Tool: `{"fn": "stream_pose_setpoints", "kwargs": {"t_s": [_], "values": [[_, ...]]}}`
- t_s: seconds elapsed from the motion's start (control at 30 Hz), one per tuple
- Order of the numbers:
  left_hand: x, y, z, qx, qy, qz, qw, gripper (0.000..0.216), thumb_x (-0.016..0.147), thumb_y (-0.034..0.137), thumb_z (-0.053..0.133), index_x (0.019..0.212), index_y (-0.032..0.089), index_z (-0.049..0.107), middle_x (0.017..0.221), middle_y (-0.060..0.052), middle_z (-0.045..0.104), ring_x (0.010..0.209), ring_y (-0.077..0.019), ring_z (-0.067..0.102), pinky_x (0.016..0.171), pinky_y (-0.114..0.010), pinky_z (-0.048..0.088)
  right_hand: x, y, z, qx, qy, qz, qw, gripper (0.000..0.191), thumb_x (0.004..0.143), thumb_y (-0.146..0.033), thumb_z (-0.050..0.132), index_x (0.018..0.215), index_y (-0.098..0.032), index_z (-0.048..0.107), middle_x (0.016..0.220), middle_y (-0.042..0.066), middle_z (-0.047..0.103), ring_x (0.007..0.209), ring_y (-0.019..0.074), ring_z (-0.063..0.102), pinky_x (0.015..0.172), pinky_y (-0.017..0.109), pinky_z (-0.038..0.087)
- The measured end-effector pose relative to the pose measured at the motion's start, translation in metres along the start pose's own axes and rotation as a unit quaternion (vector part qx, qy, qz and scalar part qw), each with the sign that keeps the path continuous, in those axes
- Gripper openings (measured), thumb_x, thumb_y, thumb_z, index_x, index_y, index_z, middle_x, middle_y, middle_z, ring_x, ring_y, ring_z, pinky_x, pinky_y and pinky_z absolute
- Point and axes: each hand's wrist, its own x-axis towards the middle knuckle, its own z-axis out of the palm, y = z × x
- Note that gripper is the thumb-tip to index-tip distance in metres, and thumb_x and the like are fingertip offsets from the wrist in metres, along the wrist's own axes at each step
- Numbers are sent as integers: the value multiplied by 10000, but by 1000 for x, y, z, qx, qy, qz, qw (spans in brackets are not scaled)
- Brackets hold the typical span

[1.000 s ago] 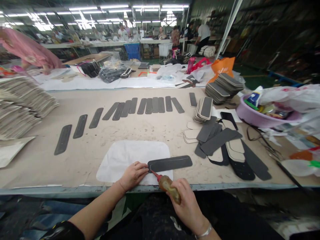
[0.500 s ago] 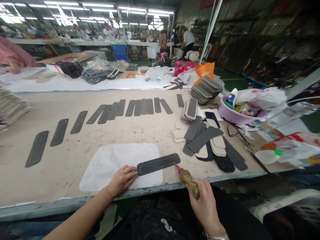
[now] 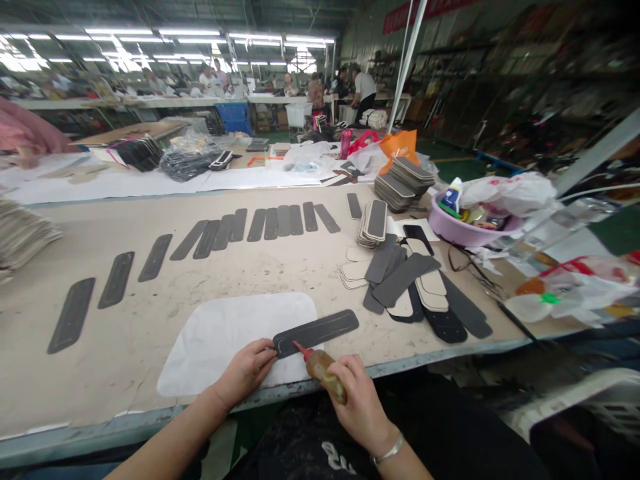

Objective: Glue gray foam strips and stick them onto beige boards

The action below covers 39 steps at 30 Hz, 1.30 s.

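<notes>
A long dark grey strip with rounded corners [image 3: 320, 331] lies partly on a white sheet [image 3: 215, 333] near the front of the table. My left hand [image 3: 251, 367] has its fingers closed on the strip's left end. In my right hand [image 3: 357, 397] is a yellowish squeeze bottle [image 3: 325, 375] with a red nozzle, tilted so that its tip is at the strip's surface near the left end. A thin pale line runs round the strip, inside its edge. Several similar dark pieces [image 3: 283, 220] lie in a spread row beyond the sheet.
At the right lie loose grey and beige pieces [image 3: 405, 280] and a stack of pieces [image 3: 373, 223]. A dark phone [image 3: 419, 238], a purple basin [image 3: 465, 227] and plastic bags [image 3: 585, 287] are close by. More beige pieces [image 3: 25, 233] are piled at the far left.
My right hand has moved left along the strip with the bottle, from near its right end to near its left end. My left hand stays at the left end.
</notes>
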Motion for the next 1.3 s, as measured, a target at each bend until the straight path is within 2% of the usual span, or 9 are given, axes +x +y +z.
{"fn": "stream_pose_setpoints", "kwargs": {"t_s": [0.1, 0.27, 0.37, 0.5, 0.67, 0.77, 1.0, 1.13, 1.3], "values": [[1, 2, 0, -14, -4, -6, 1000, 216, 900, 188, 435, 914, 175, 651, 903, -64, 614, 807, -137, 608, 754, -237, 530, -5, 12, -9, -36, 32, 16, 999, 245, 834, -71, 484, 1027, -218, 516, 942, 71, 480, 867, 226, 492, 751, 402, 479], [3, 1, 3, -42, -19, -17, 999, 209, 885, 150, 427, 875, 176, 634, 875, -50, 593, 775, -127, 596, 726, -227, 525, -18, 46, -35, -103, 137, 56, 984, 162, 868, -210, 541, 1030, -222, 529, 946, 83, 507, 858, 239, 522, 753, 422, 500], [5, 0, 3, -45, -18, -9, 999, 209, 887, 148, 419, 872, 168, 626, 876, -55, 586, 771, -125, 594, 721, -224, 523, -23, 57, -43, -119, 182, 67, 974, 172, 874, -275, 564, 1033, -219, 529, 936, 82, 513, 853, 240, 528, 758, 428, 503], [4, 0, 3, -39, -11, 3, 999, 207, 895, 159, 418, 878, 166, 625, 878, -60, 588, 774, -125, 597, 723, -221, 524, -21, 51, -39, -84, 175, 67, 979, 158, 877, -246, 564, 1028, -217, 526, 934, 79, 512, 856, 229, 528, 748, 406, 504], [2, -1, 6, -40, 19, 20, 999, 194, 892, 155, 431, 924, 173, 621, 909, -66, 600, 808, -131, 605, 746, -227, 529, -13, 25, -22, -30, 98, 37, 994, 158, 851, -139, 531, 986, -222, 542, 906, 63, 528, 823, 211, 537, 711, 365, 515], [0, -2, 8, -42, 27, 23, 998, 183, 897, 154, 433, 949, 169, 608, 924, -73, 593, 827, -136, 602, 755, -233, 529, -11, 22, -21, -23, 76, 26, 996, 184, 842, -122, 525, 994, -224, 541, 908, 63, 526, 824, 212, 537, 713, 370, 514], [-3, -3, 12, -52, 26, 21, 998, 180, 901, 146, 428, 975, 170, 590, 936, -76, 582, 839, -140, 595, 771, -246, 526, -5, 61, -55, -86, 190, 44, 977, 152, 874, -221, 553, 1022, -215, 519, 924, 69, 520, 853, 224, 521, 742, 396, 489], [-3, -4, 13, -57, 30, 20, 998, 184, 900, 145, 425, 975, 169, 591, 937, -77, 579, 844, -141, 593, 772, -250, 526, 2, 74, -61, -103, 193, 36, 975, 159, 882, -248, 547, 1031, -205, 512, 915, 66, 521, 858, 231, 514, 743, 409, 479], [-3, -3, 13, -51, 24, 17, 998, 168, 897, 130, 431, 978, 170, 573, 941, -74, 562, 846, -140, 580, 770, -253, 521, -4, 71, -56, -106, 196, 52, 973, 149, 896, -279, 532, 1025, -205, 516, 906, 67, 522, 839, 231, 519, 733, 409, 484]]}}
